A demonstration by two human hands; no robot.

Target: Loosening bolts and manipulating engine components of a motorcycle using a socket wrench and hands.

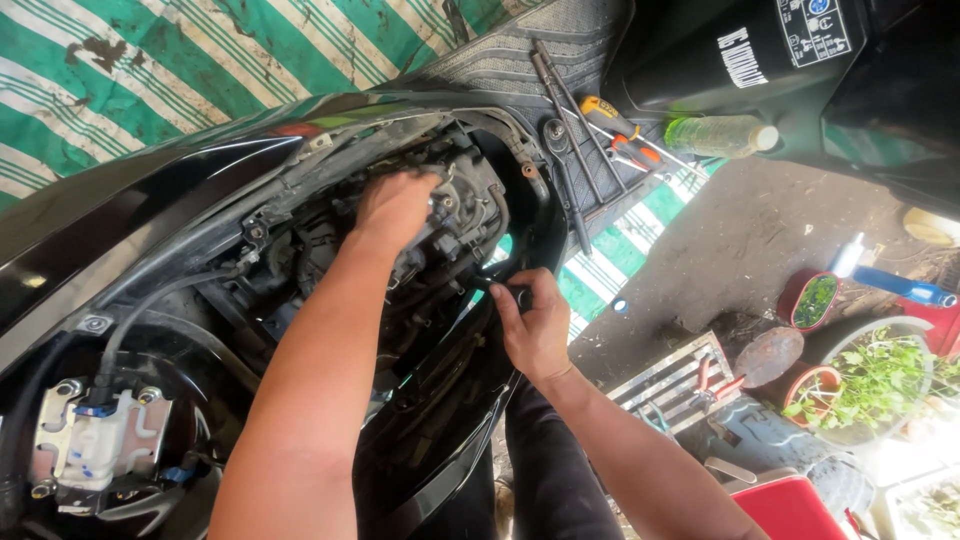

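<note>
Inside the opened black glossy scooter body (150, 190), the left hand (395, 205) clenches over the grey metal engine assembly (465, 215), likely steadying it. The right hand (530, 325) pinches the body's lower edge beside the engine. Long dark steel rods (560, 110) and an orange-handled screwdriver (610, 120) lie on the footboard beyond the engine, within reach.

We're getting hard daylight from the right: the potted plants (878, 380) and the ground at the lower right corner are blowing out to white. Glare is streaking along the glossy black scooter panel (150, 190). The engine bay (330, 250) is sitting in deep shadow, detail muddy there. The forearms are staying sharp, and the frame edges are bending slightly from the wide lens.
</note>
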